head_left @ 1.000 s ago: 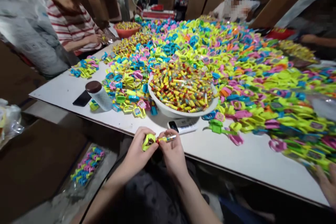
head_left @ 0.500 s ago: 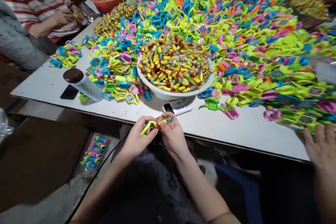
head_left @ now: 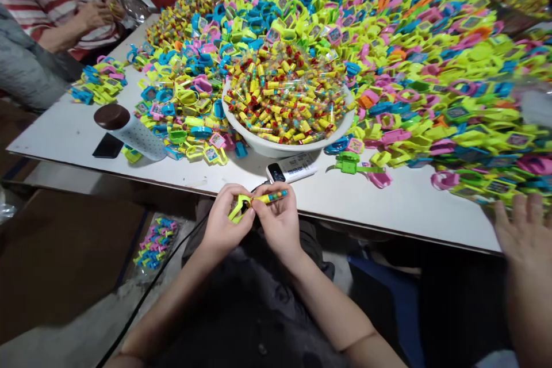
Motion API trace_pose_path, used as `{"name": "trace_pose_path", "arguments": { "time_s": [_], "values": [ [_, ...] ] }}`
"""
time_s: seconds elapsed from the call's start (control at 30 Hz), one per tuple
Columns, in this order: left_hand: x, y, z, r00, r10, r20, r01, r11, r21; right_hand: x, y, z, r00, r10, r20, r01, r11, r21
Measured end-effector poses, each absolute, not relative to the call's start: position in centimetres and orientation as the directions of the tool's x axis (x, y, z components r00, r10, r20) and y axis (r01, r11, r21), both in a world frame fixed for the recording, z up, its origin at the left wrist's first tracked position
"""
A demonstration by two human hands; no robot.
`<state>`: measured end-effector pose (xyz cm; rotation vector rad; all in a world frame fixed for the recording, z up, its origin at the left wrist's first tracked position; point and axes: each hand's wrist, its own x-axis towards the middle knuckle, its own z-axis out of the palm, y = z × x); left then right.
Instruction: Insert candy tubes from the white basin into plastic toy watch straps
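Observation:
My left hand (head_left: 227, 217) is closed around a yellow-green toy watch (head_left: 238, 208) whose strap curves between thumb and fingers. Pinched in my right hand (head_left: 278, 221) is a small candy tube (head_left: 271, 197), yellow at one end and clear with coloured balls at the other. The tube's inner end meets the watch, and my fingertips hide the contact. Both hands are just off the table's front edge, above my lap. Beyond them stands a white bowl (head_left: 254, 146) heaped with similar wrapped candy tubes (head_left: 288, 98).
A large pile of colourful toy watches (head_left: 401, 86) covers the white table (head_left: 207, 181). Nearby are a white device (head_left: 293, 168), a dotted bottle (head_left: 144, 137) and a black phone (head_left: 107, 146). Another person's hand (head_left: 524, 227) rests at right; a striped-shirt co-worker (head_left: 64, 11) sits at left.
The candy tube has turned to point outward to the right, showing more of its length. My hands stay close together, and the view has shifted slightly.

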<state>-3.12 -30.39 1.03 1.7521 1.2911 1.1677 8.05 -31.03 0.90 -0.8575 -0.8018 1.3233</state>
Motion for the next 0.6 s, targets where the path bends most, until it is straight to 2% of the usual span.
{"name": "trace_pose_path", "arguments": {
  "time_s": [0.3, 0.43, 0.6],
  "values": [
    [-3.3, -30.7, -0.3, 0.046, 0.984, 0.172, 0.299, -0.178, 0.937, 7.2, -30.8, -0.1, 0.071, 0.996, 0.057, -0.449, 0.083, -0.889],
    [-3.4, -30.3, -0.7, 0.007, 0.992, 0.127, 0.314, -0.123, 0.941, 7.0, -30.4, -1.1, 0.074, 0.997, 0.016, -0.491, 0.050, -0.869],
    [-3.5, -29.8, -1.0, 0.087, 0.991, 0.106, 0.321, -0.128, 0.938, 7.0, -29.4, -2.3, 0.057, 0.998, -0.036, -0.469, -0.006, -0.883]
  ]
}}
